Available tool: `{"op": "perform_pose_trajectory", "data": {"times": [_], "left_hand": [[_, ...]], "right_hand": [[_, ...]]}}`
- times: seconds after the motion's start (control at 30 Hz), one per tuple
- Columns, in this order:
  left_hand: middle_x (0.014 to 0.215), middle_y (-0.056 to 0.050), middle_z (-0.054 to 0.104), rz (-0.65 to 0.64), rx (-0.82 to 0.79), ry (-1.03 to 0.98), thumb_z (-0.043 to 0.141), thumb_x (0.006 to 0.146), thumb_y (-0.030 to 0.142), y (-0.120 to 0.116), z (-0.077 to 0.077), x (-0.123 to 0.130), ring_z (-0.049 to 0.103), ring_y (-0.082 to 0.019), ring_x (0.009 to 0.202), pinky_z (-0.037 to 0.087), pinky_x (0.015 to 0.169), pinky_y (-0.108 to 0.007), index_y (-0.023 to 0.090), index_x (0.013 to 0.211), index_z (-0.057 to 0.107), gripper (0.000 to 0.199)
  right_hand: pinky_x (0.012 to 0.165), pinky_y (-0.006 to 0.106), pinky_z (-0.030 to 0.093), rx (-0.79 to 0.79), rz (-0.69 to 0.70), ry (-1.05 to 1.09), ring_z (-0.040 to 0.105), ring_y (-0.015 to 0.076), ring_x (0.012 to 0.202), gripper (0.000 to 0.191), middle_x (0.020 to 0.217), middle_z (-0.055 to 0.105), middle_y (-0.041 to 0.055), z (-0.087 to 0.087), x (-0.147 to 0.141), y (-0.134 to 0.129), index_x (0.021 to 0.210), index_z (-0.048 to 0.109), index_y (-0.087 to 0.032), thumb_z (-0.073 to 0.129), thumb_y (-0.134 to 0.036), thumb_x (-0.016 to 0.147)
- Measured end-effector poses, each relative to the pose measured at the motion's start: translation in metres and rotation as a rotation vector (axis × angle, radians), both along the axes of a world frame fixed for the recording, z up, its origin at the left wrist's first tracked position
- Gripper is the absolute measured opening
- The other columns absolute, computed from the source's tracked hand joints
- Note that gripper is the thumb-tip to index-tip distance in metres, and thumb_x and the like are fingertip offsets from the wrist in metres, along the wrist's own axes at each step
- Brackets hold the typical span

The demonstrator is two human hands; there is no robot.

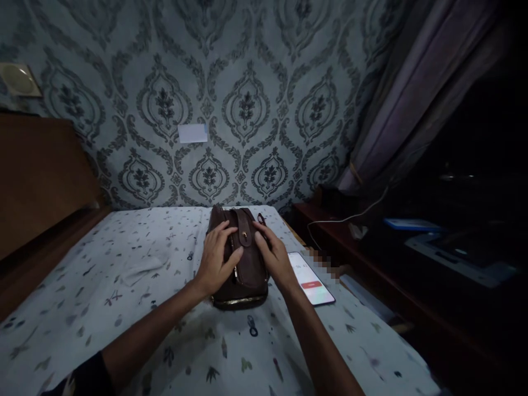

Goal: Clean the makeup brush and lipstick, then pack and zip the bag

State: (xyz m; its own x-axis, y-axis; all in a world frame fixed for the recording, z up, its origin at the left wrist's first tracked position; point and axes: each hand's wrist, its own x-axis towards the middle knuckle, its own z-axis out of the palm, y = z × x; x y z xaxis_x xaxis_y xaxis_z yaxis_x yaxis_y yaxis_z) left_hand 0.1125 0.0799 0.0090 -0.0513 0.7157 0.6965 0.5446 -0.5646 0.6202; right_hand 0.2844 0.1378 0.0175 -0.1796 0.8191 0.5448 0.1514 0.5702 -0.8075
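Observation:
A dark brown bag (247,269) with gold-toned zips and a clasped strap (245,226) lies on a patterned white sheet (165,324). My left hand (216,253) rests on the bag's left side, its fingers spread and its thumb reaching toward the middle. On the right side of the bag lies my right hand (274,253), thumb apart from the fingers near the strap's metal clasp. Neither hand is wrapped around anything. A small reddish-brown loop (261,219) shows just beyond my right fingertips.
A phone (314,280) with a lit screen lies right of my right wrist. A thin white cable (350,220) runs over the dark red ledge (342,234). Patterned wallpaper backs the bed, a wooden board (41,176) stands left, and a curtain (412,99) hangs right.

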Motion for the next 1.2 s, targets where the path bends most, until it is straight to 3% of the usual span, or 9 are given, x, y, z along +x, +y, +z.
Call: {"op": "perform_pose_trajectory", "data": {"times": [0.1, 0.2, 0.27, 0.4, 0.57, 0.67, 0.8, 0.93, 1.2], "left_hand": [[0.133, -0.009, 0.062, 0.004, -0.036, -0.147, 0.055, 0.094, 0.041, 0.023, 0.012, -0.018, 0.052, -0.025, 0.131, 0.034, 0.116, -0.042, 0.028, 0.121, 0.061, 0.031], [0.121, -0.008, 0.066, 0.131, -0.246, -0.365, 0.063, 0.086, 0.040, 0.070, 0.025, -0.049, 0.055, -0.026, 0.123, 0.041, 0.107, -0.038, 0.024, 0.105, 0.065, 0.025], [0.101, -0.009, 0.069, 0.170, -0.368, -0.393, 0.067, 0.081, 0.040, 0.106, 0.031, -0.070, 0.059, -0.029, 0.114, 0.045, 0.100, -0.040, 0.020, 0.087, 0.065, 0.021], [0.064, -0.006, 0.065, 0.103, -0.679, -0.380, 0.075, 0.071, 0.049, 0.162, 0.035, -0.097, 0.066, -0.029, 0.079, 0.052, 0.075, -0.042, 0.020, 0.067, 0.062, 0.033], [0.054, -0.006, 0.064, 0.009, -0.913, -0.355, 0.090, 0.052, 0.035, 0.200, 0.034, -0.104, 0.065, -0.027, 0.065, 0.054, 0.069, -0.045, 0.020, 0.065, 0.064, 0.033], [0.056, -0.007, 0.066, 0.009, -0.940, -0.367, 0.090, 0.048, 0.022, 0.213, 0.034, -0.105, 0.066, -0.029, 0.067, 0.055, 0.069, -0.047, 0.020, 0.062, 0.063, 0.030], [0.055, -0.004, 0.065, 0.015, -0.902, -0.393, 0.087, 0.052, 0.020, 0.224, 0.035, -0.104, 0.068, -0.030, 0.073, 0.056, 0.073, -0.048, 0.023, 0.061, 0.062, 0.027], [0.048, -0.002, 0.060, 0.067, -0.880, -0.372, 0.086, 0.049, 0.014, 0.226, 0.036, -0.099, 0.066, -0.028, 0.067, 0.055, 0.072, -0.048, 0.021, 0.057, 0.059, 0.029], [0.044, 0.003, 0.052, 0.103, -0.680, -0.396, 0.080, 0.052, 0.022, 0.207, 0.027, -0.088, 0.050, -0.014, 0.049, 0.041, 0.055, -0.027, 0.019, 0.052, 0.056, 0.023]], "right_hand": [[0.120, 0.049, 0.037, 0.030, -0.047, -0.005, 0.052, 0.0273, 0.139, 0.050, 0.146, 0.059, 0.0110, -0.005, -0.004, -0.014, 0.132, 0.064, -0.024, 0.061, -0.052, 0.091], [0.121, 0.051, 0.035, 0.053, -0.084, 0.019, 0.049, 0.0268, 0.141, 0.049, 0.147, 0.057, 0.0113, -0.012, -0.007, -0.019, 0.135, 0.062, -0.025, 0.062, -0.049, 0.092], [0.121, 0.052, 0.035, 0.070, -0.102, 0.052, 0.049, 0.0270, 0.141, 0.047, 0.148, 0.057, 0.0109, -0.017, -0.007, -0.020, 0.135, 0.062, -0.026, 0.061, -0.046, 0.093], [0.120, 0.053, 0.037, 0.104, -0.142, 0.089, 0.049, 0.0271, 0.141, 0.043, 0.150, 0.055, 0.0097, -0.028, -0.007, -0.025, 0.135, 0.062, -0.028, 0.061, -0.040, 0.094], [0.121, 0.053, 0.036, 0.120, -0.148, 0.063, 0.047, 0.0274, 0.143, 0.045, 0.153, 0.051, 0.0092, -0.033, -0.005, -0.031, 0.140, 0.058, -0.029, 0.058, -0.036, 0.095], [0.121, 0.051, 0.036, 0.127, -0.153, 0.051, 0.047, 0.0271, 0.144, 0.045, 0.153, 0.051, 0.0095, -0.034, -0.005, -0.033, 0.141, 0.057, -0.028, 0.056, -0.035, 0.096], [0.121, 0.052, 0.037, 0.150, -0.159, 0.032, 0.046, 0.0268, 0.144, 0.046, 0.154, 0.050, 0.0095, -0.036, -0.005, -0.033, 0.141, 0.055, -0.028, 0.056, -0.035, 0.096], [0.121, 0.052, 0.036, 0.162, -0.152, 0.028, 0.045, 0.0267, 0.145, 0.046, 0.155, 0.049, 0.0099, -0.037, -0.004, -0.033, 0.142, 0.054, -0.029, 0.056, -0.033, 0.096], [0.121, 0.050, 0.038, 0.183, -0.154, 0.032, 0.045, 0.0252, 0.145, 0.046, 0.155, 0.048, 0.0102, -0.038, -0.005, -0.032, 0.144, 0.053, -0.027, 0.054, -0.032, 0.098]]}}
